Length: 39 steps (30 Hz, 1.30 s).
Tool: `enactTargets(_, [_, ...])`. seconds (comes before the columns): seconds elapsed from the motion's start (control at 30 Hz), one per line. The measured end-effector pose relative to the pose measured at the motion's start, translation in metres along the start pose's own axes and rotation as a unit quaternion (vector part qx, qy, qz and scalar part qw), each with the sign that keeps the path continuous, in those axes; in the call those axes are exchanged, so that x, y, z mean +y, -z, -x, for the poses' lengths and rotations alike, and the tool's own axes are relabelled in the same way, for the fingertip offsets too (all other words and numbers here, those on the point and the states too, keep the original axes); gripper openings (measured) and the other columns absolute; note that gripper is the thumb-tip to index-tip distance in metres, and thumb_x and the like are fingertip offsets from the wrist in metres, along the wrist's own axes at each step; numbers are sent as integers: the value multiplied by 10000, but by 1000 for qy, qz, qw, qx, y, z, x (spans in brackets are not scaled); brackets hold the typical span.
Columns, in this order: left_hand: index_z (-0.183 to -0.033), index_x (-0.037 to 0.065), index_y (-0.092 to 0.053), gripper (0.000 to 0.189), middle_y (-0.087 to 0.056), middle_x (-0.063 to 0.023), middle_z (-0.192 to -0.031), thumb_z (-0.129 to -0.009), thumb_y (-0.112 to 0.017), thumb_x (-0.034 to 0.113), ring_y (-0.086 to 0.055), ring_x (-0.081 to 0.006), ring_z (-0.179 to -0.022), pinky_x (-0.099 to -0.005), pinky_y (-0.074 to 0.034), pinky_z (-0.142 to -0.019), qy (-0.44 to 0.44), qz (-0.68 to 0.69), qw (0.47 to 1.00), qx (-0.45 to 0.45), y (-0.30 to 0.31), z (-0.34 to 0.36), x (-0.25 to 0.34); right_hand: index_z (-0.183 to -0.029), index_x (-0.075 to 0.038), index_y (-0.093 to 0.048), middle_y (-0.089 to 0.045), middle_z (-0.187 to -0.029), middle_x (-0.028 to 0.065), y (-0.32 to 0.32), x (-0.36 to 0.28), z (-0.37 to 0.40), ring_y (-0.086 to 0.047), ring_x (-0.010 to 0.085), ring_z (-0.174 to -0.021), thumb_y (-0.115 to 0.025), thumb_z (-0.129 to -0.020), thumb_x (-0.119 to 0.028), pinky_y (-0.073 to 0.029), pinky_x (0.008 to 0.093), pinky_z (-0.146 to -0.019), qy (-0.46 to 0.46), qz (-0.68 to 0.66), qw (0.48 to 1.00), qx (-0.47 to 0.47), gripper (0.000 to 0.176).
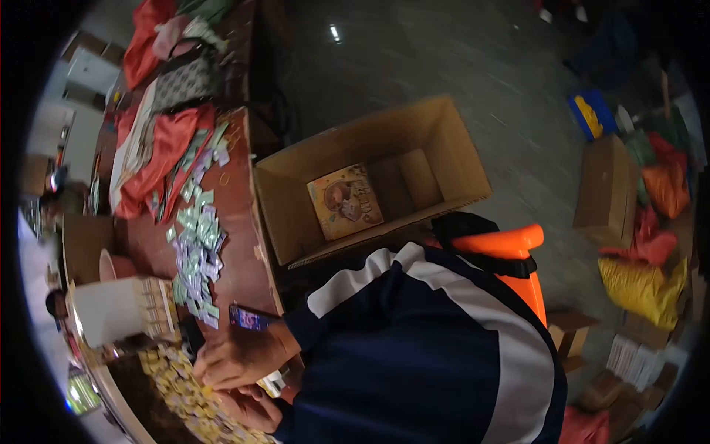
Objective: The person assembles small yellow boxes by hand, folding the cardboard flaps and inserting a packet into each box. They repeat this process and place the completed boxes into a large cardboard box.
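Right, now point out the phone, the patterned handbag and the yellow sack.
Phone [248,318]: head view, on its lit screen.
Patterned handbag [182,85]: head view, on its side.
Yellow sack [642,291]: head view, on its crumpled middle.

Shiny packets, matt cardboard, smooth plastic
Under the hands' grip [237,360], yellow packets [176,385] look like plastic; just beside it, the phone [250,318] has a glossy screen. Past the phone, crinkled packets [198,248] gleam on a scuffed, faintly glossy tabletop [240,222]. Farther out: rough-edged cardboard box [460,159], smooth orange plastic [503,240], polished floor [399,59].
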State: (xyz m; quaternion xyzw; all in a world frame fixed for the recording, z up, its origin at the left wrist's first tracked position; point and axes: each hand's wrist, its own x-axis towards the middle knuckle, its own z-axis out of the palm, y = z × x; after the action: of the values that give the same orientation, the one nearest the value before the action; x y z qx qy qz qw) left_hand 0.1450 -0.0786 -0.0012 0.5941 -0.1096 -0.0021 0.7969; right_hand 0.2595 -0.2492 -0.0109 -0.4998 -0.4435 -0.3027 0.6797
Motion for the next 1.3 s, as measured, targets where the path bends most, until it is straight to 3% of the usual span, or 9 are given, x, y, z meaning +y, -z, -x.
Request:
enactTargets(0.07, [-1215, 32, -485, 321, -570, -24, -904, -1082, -375, 303, -515, -54, -665, -132, -418, -623, -61, -170, 882, 435, -70, -17, -21, -929, -28, -662, -657, -1053, 110, 0, -2, -1, -666, 262, -910, -691, -862, -77, -549, 361, -769, -35, -33, 999, -11, 88])
enactTargets(0.13, [-1096, -9, -589, 311, -639, -73, -761, -1051, -477, 278, -585, -127, -590, -194, -479, -549, 33, 48, 941, 334, -54, -13, -6, -1008, -17, -683, -660, -1124, 135, 9, 7, -3, -674, 288, -971, -728, -834, -65, -543, 354, -815, -87, -69, 992, -59, 186])
enactTargets(0.23, [-1038, -50, -614, 338, -702, -141, -794, -1041, -508, 271, -648, -144, -590, -210, -498, -535, 88, -22, 952, 293, -55, -18, 4, -1297, 28, -543, -644, -1231, 158, 13, 18, -8, -635, 197, -1122, -737, -863, -62, -510, 331, -959, -395, -224, 877, -155, 484])
enactTargets(0.27, [-1059, -49, -608, 312, -705, -140, -801, -1039, -518, 248, -660, -144, -608, -205, -503, -546, 105, -25, 947, 302, -54, -18, 4, -1348, 40, -486, -623, -1261, 169, 13, 30, -3, -617, 216, -1162, -726, -868, -45, -484, 340, -1005, -419, -251, 847, -212, 544])
enactTargets(0.37, [-1136, -52, -582, 237, -708, -127, -841, -1019, -552, 152, -677, -146, -663, -206, -521, -579, 76, -8, 941, 331, -43, -3, 7, -1419, 30, -433, -612, -1266, 150, 0, 35, -13, -586, 179, -1173, -679, -867, 27, -451, 323, -1029, -441, -249, 815, -282, 605])
enactTargets(0.47, [-1234, -42, -542, 281, -668, -130, -1096, -964, -597, 8, -682, -135, -773, -226, -549, -628, -1, -105, 911, 398, -36, 11, 16, -1406, 33, -465, -618, -1239, 124, -20, 50, -7, -594, 164, -1139, -675, -861, 8, -470, 310, -995, -482, -290, 771, -299, 585])
enactTargets(0.73, [-1306, 3, -540, 554, -535, -89, -1245, -801, -769, -9, -606, -174, -1071, -284, -559, -832, -45, -301, 839, 451, -8, 46, 2, -1388, 42, -483, -578, -1336, 168, -68, 70, 19, -552, 199, -1240, -668, -839, -7, -425, 331, -1060, -570, -378, 664, -301, 581])
enactTargets(0.93, [-1306, 11, -555, 491, -507, -101, -1275, -851, -739, 6, -616, -176, -1070, -294, -547, -877, -82, -114, 887, 440, -1, 51, -2, -1406, 33, -456, -536, -1397, 221, -76, 71, 32, -535, 247, -1291, -697, -824, -7, -407, 381, -1111, -586, -461, 609, -270, 632])
enactTargets(1.3, [-1305, -11, -553, 384, -495, -100, -1297, -945, -651, 79, -657, -188, -1027, -292, -553, -868, -58, -135, 889, 433, 6, 54, -5, -1440, 11, -445, -566, -1394, 147, -85, 76, 41, -557, 193, -1263, -648, -904, -5, -448, 322, -1055, -558, -501, 595, -289, 573])
